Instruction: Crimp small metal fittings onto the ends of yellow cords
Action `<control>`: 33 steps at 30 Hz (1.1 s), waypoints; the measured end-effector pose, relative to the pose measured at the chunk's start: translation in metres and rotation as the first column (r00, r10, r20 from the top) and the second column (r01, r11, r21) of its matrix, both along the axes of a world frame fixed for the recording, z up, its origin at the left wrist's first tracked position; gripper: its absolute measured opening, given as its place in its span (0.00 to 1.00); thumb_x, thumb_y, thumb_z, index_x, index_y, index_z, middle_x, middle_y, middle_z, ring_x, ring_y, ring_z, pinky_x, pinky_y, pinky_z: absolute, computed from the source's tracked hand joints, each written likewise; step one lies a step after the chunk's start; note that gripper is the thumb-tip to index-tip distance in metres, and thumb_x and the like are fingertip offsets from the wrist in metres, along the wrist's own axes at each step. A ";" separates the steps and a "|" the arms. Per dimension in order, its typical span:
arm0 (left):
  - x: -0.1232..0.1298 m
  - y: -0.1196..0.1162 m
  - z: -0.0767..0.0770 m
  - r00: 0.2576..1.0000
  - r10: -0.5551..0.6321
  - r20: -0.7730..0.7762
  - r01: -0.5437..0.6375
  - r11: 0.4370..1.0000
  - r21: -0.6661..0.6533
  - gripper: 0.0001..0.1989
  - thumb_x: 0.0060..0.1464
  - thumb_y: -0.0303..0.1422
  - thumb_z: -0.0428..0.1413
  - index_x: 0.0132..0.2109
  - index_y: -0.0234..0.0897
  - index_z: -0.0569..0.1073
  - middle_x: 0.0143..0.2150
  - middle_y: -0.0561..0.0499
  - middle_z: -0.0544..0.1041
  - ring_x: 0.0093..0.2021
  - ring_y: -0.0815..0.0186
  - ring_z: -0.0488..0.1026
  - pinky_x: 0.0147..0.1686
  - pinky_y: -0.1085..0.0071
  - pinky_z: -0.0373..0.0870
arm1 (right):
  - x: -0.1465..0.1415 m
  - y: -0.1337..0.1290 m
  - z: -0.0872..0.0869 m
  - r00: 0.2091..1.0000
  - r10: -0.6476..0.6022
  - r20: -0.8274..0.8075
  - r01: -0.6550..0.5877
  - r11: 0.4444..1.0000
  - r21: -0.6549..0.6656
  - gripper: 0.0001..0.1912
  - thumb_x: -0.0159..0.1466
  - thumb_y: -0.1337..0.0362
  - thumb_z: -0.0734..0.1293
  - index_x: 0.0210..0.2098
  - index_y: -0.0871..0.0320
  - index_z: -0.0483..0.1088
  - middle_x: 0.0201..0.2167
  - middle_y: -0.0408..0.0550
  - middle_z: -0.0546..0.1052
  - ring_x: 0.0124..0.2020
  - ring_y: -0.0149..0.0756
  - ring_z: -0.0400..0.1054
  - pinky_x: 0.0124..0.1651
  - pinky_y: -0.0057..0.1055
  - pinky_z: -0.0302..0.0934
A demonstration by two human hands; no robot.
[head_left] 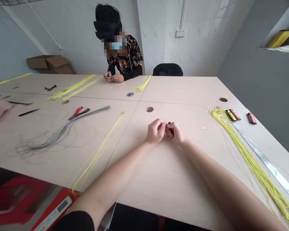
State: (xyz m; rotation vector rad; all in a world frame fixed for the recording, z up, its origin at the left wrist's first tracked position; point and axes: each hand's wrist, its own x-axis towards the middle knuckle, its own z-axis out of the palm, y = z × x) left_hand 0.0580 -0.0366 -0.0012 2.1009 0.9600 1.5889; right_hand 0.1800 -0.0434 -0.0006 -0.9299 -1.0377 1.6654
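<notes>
My left hand (156,131) is closed in a pinch over the middle of the table. A tiny pale tip pokes up by its fingertips, too small to name. My right hand (174,133) is almost touching it, its fingers wrapped round a small dark object (170,125) mostly hidden in the grip. To the right of the hands lies a small white label with a red border (202,127). A thin bundle of yellow wires (100,149) stretches across the table left of my left forearm.
A thick yellow wire bundle (245,157), a metal ruler (267,163) and several lighter-like cylinders (251,118) are at the right. Grey wires (62,133) and red-handled pliers (78,113) lie left. A co-worker (124,57) sits opposite; another person's hand (0,109) shows far left.
</notes>
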 end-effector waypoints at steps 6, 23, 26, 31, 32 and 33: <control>-0.001 0.001 -0.001 1.000 -0.009 -0.012 0.010 1.000 0.022 0.13 0.60 0.32 0.48 0.26 0.35 0.64 0.20 0.56 0.63 0.21 0.75 0.58 0.22 0.77 0.56 | 0.000 0.001 0.003 1.000 -0.022 -0.016 0.021 0.998 -0.061 0.15 0.48 0.58 0.58 0.10 0.57 0.51 0.09 0.38 0.49 0.13 0.23 0.39 0.17 0.25 0.35; 0.000 0.002 -0.002 0.999 -0.025 -0.034 0.025 1.000 -0.007 0.11 0.60 0.32 0.48 0.28 0.36 0.65 0.22 0.55 0.68 0.21 0.74 0.62 0.22 0.77 0.58 | -0.001 0.003 0.001 1.000 -0.019 -0.008 0.019 0.998 -0.065 0.15 0.49 0.57 0.59 0.12 0.56 0.51 0.10 0.37 0.49 0.14 0.23 0.39 0.16 0.24 0.36; 0.000 0.002 -0.002 0.999 -0.020 -0.038 0.020 1.000 -0.015 0.12 0.60 0.33 0.48 0.28 0.36 0.65 0.22 0.54 0.68 0.22 0.74 0.62 0.22 0.76 0.58 | -0.001 0.003 0.002 1.000 -0.013 -0.006 0.012 0.998 -0.069 0.15 0.48 0.57 0.59 0.12 0.56 0.50 0.10 0.37 0.49 0.13 0.23 0.39 0.16 0.24 0.36; 0.001 0.002 -0.003 0.999 -0.019 -0.035 0.018 0.999 -0.029 0.13 0.60 0.35 0.48 0.28 0.36 0.64 0.22 0.54 0.67 0.22 0.74 0.61 0.22 0.76 0.58 | -0.001 0.003 0.002 1.000 -0.013 -0.010 0.012 0.997 -0.078 0.15 0.49 0.57 0.59 0.13 0.55 0.50 0.10 0.37 0.49 0.14 0.23 0.38 0.16 0.25 0.35; 0.001 0.002 -0.003 0.999 -0.018 -0.035 0.017 0.999 -0.029 0.13 0.60 0.35 0.47 0.28 0.36 0.64 0.22 0.54 0.67 0.22 0.74 0.61 0.22 0.76 0.58 | -0.001 0.002 0.002 1.000 -0.012 -0.014 0.011 0.997 -0.075 0.15 0.48 0.57 0.59 0.13 0.55 0.50 0.10 0.37 0.49 0.14 0.23 0.38 0.16 0.25 0.35; 0.001 0.002 -0.003 0.999 -0.018 -0.035 0.017 0.999 -0.029 0.13 0.60 0.35 0.47 0.27 0.36 0.64 0.22 0.54 0.68 0.22 0.73 0.61 0.22 0.76 0.58 | -0.001 0.002 0.002 1.000 -0.009 -0.016 0.008 0.997 -0.074 0.15 0.48 0.57 0.59 0.13 0.55 0.50 0.10 0.37 0.49 0.14 0.23 0.38 0.16 0.25 0.35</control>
